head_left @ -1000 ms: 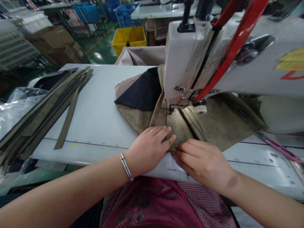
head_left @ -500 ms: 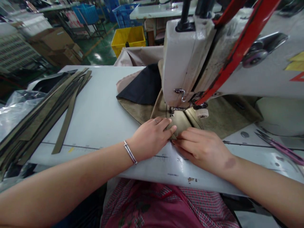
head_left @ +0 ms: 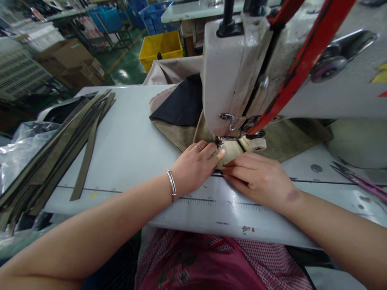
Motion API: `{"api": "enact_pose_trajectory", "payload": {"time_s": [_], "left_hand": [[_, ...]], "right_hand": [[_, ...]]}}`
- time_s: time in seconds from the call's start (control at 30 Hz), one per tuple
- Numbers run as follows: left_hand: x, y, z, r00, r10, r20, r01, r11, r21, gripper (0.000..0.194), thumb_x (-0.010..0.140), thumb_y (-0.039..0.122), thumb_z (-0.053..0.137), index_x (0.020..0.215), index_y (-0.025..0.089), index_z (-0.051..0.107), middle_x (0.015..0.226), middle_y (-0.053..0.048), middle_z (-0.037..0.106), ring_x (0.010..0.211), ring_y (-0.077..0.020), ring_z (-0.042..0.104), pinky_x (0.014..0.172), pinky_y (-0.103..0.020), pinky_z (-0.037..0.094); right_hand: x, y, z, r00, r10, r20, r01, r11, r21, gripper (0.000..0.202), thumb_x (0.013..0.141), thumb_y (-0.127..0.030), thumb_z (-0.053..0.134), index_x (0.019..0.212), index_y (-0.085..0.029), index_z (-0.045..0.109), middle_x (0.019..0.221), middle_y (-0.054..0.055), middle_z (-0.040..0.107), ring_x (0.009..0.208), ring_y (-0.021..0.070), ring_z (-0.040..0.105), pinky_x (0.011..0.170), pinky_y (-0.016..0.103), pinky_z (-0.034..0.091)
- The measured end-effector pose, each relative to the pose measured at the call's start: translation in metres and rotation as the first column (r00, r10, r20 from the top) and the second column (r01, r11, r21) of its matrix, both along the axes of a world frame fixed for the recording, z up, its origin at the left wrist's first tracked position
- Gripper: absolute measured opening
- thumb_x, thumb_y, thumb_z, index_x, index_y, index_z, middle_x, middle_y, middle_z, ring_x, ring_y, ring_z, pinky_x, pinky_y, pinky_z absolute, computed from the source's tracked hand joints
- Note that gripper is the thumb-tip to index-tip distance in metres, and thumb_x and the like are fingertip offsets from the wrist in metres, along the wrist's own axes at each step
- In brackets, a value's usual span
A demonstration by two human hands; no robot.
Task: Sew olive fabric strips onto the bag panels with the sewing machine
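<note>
Fingers [head_left: 208, 150] on olive-brown, suede-like fabric [head_left: 290, 141] with dark panel [head_left: 180, 104].

White table [head_left: 130, 149] — strips [head_left: 57, 149], fabric [head_left: 290, 141], scissors [head_left: 363, 182]

Left fingers [head_left: 210, 150], right fingers [head_left: 237, 173] on olive fabric [head_left: 290, 141]; sewing machine [head_left: 225, 80] just beyond.

the ruler scale [head_left: 199, 201] on the white table [head_left: 130, 141] reads "450", its other numbers blurred.
</note>
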State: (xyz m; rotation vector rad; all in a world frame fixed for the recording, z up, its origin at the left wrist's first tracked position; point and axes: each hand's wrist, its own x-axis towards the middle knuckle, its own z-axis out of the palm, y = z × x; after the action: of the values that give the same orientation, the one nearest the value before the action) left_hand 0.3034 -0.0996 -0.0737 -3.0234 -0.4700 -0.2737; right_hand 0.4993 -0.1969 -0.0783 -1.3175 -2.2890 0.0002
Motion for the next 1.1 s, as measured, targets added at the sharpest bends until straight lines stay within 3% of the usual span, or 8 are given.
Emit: {"api": "enact_pose_trajectory", "payload": {"time_s": [0.1, 0.17, 0.27, 0.8, 1.1], "left_hand": [[-0.008, -0.002, 0.001, 0.995, -0.038, 0.091, 0.048, 0.994, -0.101, 0.038, 0.095, 0.032, 0.05, 0.128, 0.013, 0.054, 0.118, -0.012, 0.059, 0.105, -0.0226, 0.054, 0.095, -0.041, 0.048], [-0.012, -0.002, 0.002, 0.982, -0.075, 0.174, 0.102, 0.983, -0.153, 0.027, 0.097, 0.027, 0.047, 0.117, 0.015, 0.061, 0.109, -0.008, 0.063, 0.099, -0.0173, 0.057, 0.093, -0.034, 0.048], [-0.014, -0.003, 0.002, 0.963, -0.136, 0.232, 0.169, 0.978, -0.126, 0.02, 0.096, 0.017, 0.046, 0.103, 0.015, 0.065, 0.096, -0.005, 0.066, 0.087, -0.0141, 0.057, 0.083, -0.028, 0.05], [-0.014, -0.014, 0.01, 0.955, -0.272, 0.121, 0.265, 0.962, 0.067, 0.023, 0.097, 0.014, 0.043, 0.105, 0.009, 0.063, 0.1, -0.01, 0.069, 0.09, -0.0176, 0.062, 0.083, -0.031, 0.056], [-0.017, -0.011, 0.01, 0.946, -0.295, 0.133, 0.293, 0.956, 0.03, 0.023, 0.096, 0.013, 0.045, 0.107, 0.009, 0.064, 0.111, -0.011, 0.068, 0.096, -0.0179, 0.061, 0.09, -0.032, 0.055]], "right_hand": [[0.004, -0.003, 0.001, 0.998, 0.03, -0.055, -0.032, 0.999, -0.04, 0.017, 0.092, -0.022, 0.055, 0.091, -0.018, 0.071, 0.092, 0.005, 0.07, 0.086, 0.0163, 0.062, 0.077, 0.032, 0.049], [0.005, -0.004, 0.001, 0.997, 0.042, -0.07, -0.045, 0.998, -0.039, 0.015, 0.091, -0.021, 0.056, 0.092, -0.019, 0.071, 0.094, 0.004, 0.07, 0.086, 0.0168, 0.063, 0.077, 0.034, 0.05], [0.006, -0.005, 0.001, 0.996, 0.047, -0.076, -0.049, 0.998, -0.036, 0.014, 0.09, -0.021, 0.058, 0.092, -0.019, 0.071, 0.094, 0.004, 0.071, 0.086, 0.0169, 0.064, 0.078, 0.034, 0.051], [0.003, -0.007, 0.003, 0.998, 0.036, -0.056, -0.039, 0.998, -0.052, 0.016, 0.089, -0.021, 0.056, 0.092, -0.018, 0.072, 0.098, 0.004, 0.072, 0.089, 0.0177, 0.065, 0.078, 0.032, 0.052], [0.004, -0.01, 0.001, 1.0, 0.01, -0.01, -0.011, 0.997, -0.077, 0.018, 0.09, -0.023, 0.056, 0.1, -0.019, 0.069, 0.103, 0.003, 0.07, 0.093, 0.018, 0.063, 0.081, 0.033, 0.052]]}}
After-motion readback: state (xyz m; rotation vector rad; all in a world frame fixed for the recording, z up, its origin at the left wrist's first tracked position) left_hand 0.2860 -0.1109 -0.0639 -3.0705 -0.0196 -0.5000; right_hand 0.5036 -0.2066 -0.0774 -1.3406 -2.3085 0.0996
